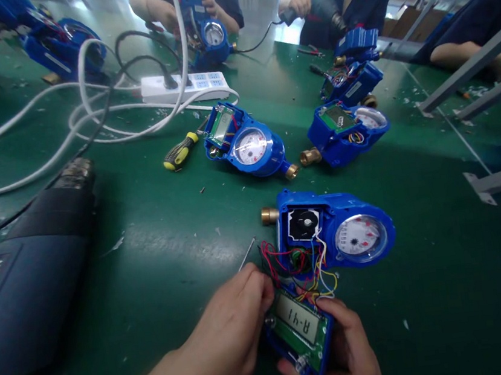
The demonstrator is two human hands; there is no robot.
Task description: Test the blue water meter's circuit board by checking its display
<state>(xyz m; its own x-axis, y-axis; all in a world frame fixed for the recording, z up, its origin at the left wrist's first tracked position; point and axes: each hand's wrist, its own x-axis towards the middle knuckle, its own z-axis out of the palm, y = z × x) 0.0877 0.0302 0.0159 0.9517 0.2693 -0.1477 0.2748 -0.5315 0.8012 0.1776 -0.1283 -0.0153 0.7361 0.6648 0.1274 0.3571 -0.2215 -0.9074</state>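
A blue water meter (351, 230) lies open on the green table, its dial to the right and a brass fitting on its left. Coloured wires (306, 266) run from it to a green circuit board with an LCD (300, 327) reading characters. My right hand (344, 352) holds this board from below and the right. My left hand (231, 330) pinches at the board's left edge near the wires, fingers closed. A thin metal pin (246, 254) lies just beyond my left hand.
A dark heat gun (29, 281) lies at left. Two more opened blue meters (245, 142) (346, 130), a yellow-black screwdriver (181, 151), a white power strip (185, 86) and cables sit farther back. Other people's hands work at the far edge; grey metal bars stand at right.
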